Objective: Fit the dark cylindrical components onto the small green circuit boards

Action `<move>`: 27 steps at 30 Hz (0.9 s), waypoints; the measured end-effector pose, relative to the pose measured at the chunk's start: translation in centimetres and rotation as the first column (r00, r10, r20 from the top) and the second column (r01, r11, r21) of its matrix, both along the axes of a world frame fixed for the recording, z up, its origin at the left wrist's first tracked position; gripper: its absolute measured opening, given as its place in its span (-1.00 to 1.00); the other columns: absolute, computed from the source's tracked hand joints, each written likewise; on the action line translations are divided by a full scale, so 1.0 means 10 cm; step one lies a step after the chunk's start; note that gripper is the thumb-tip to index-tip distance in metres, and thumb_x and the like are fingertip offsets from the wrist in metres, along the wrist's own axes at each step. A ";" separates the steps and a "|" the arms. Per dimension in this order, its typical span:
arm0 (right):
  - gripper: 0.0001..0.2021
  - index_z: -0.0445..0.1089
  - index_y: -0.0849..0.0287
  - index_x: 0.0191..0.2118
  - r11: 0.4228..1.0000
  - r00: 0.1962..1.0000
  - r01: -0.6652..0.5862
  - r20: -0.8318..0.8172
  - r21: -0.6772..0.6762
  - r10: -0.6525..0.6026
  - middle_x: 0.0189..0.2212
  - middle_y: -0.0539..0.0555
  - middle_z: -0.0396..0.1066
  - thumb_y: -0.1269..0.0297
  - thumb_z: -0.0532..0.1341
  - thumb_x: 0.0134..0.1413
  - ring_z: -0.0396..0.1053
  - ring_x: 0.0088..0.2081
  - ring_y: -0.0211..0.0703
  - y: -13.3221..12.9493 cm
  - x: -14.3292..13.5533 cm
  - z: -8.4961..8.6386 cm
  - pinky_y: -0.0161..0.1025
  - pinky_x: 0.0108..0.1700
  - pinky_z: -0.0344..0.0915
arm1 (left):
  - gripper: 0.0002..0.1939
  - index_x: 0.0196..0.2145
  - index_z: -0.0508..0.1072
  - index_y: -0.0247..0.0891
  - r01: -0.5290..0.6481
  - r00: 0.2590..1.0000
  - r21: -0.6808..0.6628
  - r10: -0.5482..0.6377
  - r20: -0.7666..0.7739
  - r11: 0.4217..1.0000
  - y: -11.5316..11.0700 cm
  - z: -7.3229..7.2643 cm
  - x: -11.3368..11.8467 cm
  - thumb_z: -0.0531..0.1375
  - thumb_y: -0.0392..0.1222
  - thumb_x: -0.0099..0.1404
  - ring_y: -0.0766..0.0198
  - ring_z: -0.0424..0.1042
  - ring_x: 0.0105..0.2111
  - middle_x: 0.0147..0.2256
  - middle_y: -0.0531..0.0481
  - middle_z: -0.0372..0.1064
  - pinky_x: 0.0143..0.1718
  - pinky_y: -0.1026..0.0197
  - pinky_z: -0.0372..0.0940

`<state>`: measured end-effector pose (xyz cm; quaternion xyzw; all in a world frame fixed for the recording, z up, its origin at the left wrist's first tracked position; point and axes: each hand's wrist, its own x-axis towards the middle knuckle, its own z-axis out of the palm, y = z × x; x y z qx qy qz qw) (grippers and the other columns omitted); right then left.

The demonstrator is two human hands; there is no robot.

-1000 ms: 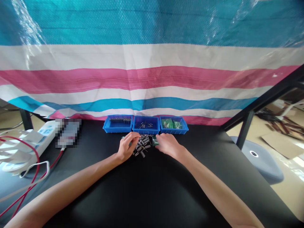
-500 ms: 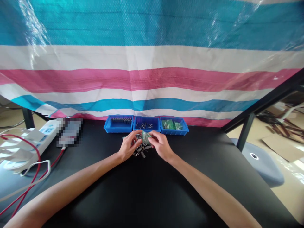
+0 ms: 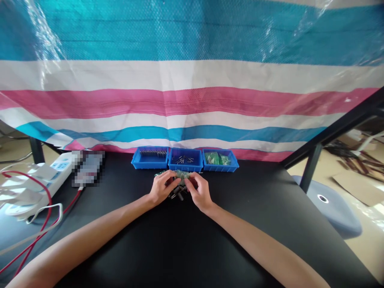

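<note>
A small clear bag with green in it [image 3: 182, 175] is pinched between my left hand [image 3: 162, 188] and my right hand [image 3: 200, 192], each with its thumb and fingers closed on one side of it. Under and just in front of the bag lies a pile of small metal and dark parts [image 3: 179, 193] on the black table. Behind my hands stand three blue bins in a row: the left bin [image 3: 150, 163] holds a row of small metal pieces, the middle bin [image 3: 185, 165] thin metal pins, and the right bin [image 3: 221, 166] green-and-clear bags.
On the left are a white power strip [image 3: 57, 176] with plugs, a red cable [image 3: 49, 200] and a blurred-out device [image 3: 88, 168]. A striped sheet [image 3: 192, 100] hangs behind the bins. Beyond the table's right edge stands a grey stool [image 3: 336, 212].
My right hand has moved slightly left and down, closer to my left hand. The bag between them has come down a little and its angle has changed.
</note>
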<state>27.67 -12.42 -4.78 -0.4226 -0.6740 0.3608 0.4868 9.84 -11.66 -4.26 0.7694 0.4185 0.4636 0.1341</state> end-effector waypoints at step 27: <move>-0.88 0.33 0.16 -0.32 0.998 0.997 -0.067 0.043 -0.012 0.068 -0.47 0.01 0.33 0.22 0.16 0.18 0.29 -0.48 -0.24 0.18 -0.01 0.00 -0.32 -0.44 0.28 | -0.67 -0.47 0.34 -0.30 -0.051 0.998 -0.237 0.057 0.017 0.970 0.05 -0.03 0.00 0.16 0.01 0.30 0.41 0.16 -0.56 -0.57 0.11 0.18 -0.48 0.34 0.11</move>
